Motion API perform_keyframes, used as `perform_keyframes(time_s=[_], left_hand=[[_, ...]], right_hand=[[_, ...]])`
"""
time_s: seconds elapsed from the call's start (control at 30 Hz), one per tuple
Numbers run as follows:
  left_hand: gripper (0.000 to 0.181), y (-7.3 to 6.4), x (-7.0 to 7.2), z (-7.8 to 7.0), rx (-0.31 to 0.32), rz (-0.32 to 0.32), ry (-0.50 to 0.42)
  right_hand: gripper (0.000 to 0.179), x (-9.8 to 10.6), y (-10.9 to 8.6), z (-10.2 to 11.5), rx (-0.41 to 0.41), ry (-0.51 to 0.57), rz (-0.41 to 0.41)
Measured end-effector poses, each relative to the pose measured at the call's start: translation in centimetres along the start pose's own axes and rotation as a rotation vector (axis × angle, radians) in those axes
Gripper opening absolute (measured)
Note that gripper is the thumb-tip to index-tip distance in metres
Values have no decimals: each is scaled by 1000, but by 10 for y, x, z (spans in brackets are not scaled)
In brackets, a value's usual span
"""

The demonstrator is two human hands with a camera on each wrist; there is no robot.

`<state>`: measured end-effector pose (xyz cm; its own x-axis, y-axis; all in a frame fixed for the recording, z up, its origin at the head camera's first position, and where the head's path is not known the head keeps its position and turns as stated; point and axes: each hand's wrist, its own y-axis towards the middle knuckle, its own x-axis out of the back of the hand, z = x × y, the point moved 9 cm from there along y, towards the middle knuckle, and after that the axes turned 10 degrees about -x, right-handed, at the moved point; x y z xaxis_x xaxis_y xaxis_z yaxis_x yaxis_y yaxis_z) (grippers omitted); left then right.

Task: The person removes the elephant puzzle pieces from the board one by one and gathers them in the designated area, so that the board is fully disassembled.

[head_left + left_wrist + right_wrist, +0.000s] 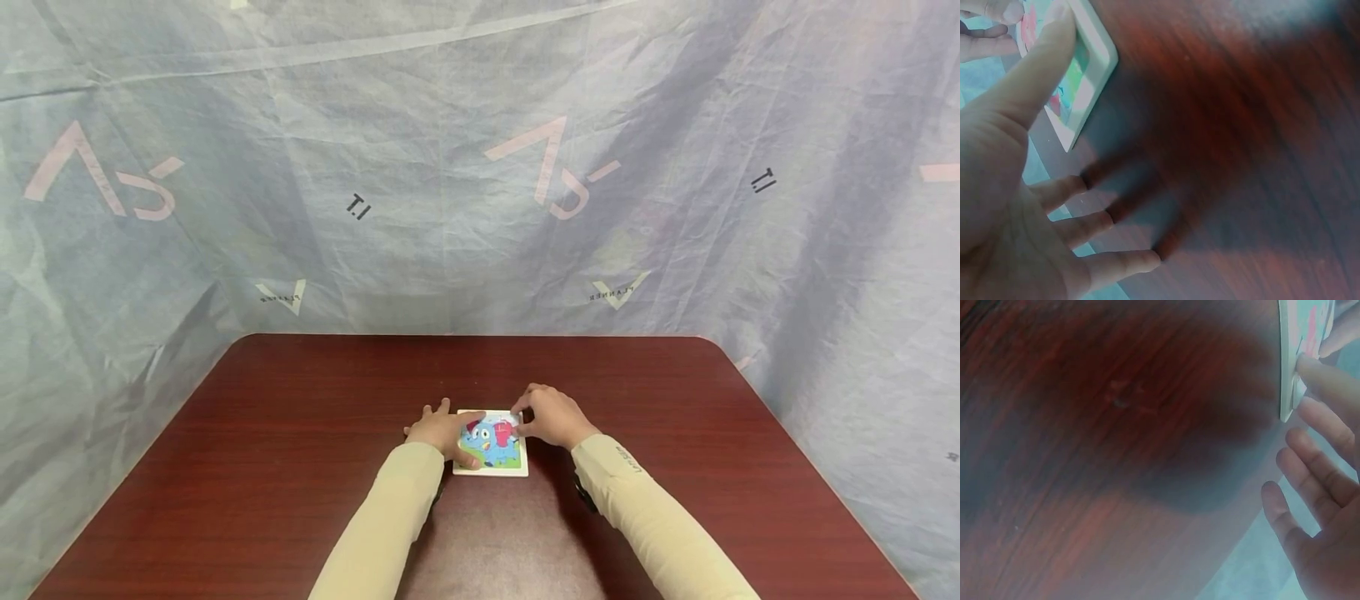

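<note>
A square picture puzzle [491, 457] of a blue elephant on green lies in a white frame [491, 472] on the table. My left hand [435, 430] rests at its left side, fingers spread and straight. The left thumb [1044, 65] lies across the picture, and the other fingertips reach down to the tabletop beside the frame. At the upper right corner, my right hand [557, 416] pinches a puzzle piece [1298, 392] between thumb and forefinger. That piece sits at the frame's edge, mostly covered by the fingers, while the remaining right fingers are held off the frame.
A dark red-brown wooden table [315, 500] with rounded far corners carries the puzzle near its middle. Grey printed cloth [442, 167] hangs behind the table and along both sides.
</note>
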<state>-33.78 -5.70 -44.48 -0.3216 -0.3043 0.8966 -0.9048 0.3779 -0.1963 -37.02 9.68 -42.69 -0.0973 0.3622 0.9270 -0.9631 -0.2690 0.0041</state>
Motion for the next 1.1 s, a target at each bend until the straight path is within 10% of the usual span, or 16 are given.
perform_keyframes(time_s=[1.1], left_hand=[[80, -7, 2, -3, 27, -8, -60]], right_hand=[[21, 28, -4, -3, 176, -37, -58]])
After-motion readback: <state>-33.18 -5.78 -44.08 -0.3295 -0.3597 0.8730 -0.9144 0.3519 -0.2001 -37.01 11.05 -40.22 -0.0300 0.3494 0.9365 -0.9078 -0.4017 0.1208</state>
